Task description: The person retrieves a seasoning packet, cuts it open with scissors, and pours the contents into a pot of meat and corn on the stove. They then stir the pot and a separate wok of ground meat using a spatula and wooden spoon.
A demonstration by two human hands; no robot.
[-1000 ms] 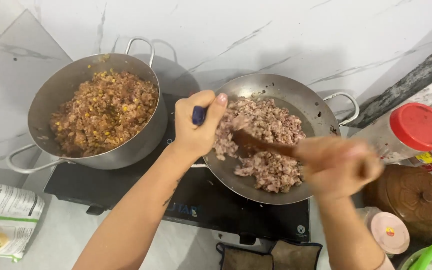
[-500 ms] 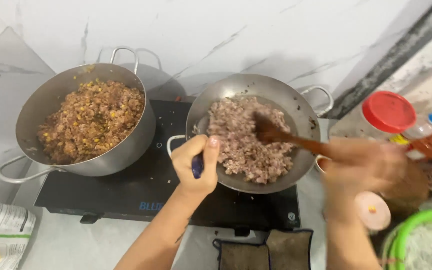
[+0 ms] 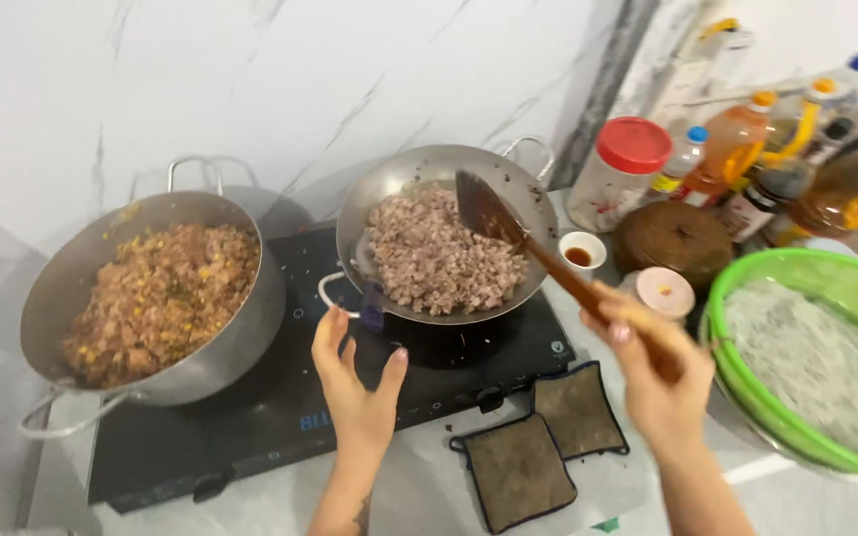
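From the head view, the right hand grips the handle of a wooden spatula, whose blade rests in the minced meat inside the steel wok on the black cooktop. The left hand hovers spread open just below the wok's near handle (apparently not touching it). A second pan of fried mince sits at the cooktop's left edge, two pot holders lie on the worktop near the front edge, and a green basket stands at the right edge.

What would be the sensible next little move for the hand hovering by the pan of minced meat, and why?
Probably the left hand should close on the near loop handle of the round steel pan of minced meat. That hand is open just short of it, while the right hand holds the brown wooden spatula raised at the pan's far side; stirring may shift an unheld pan.
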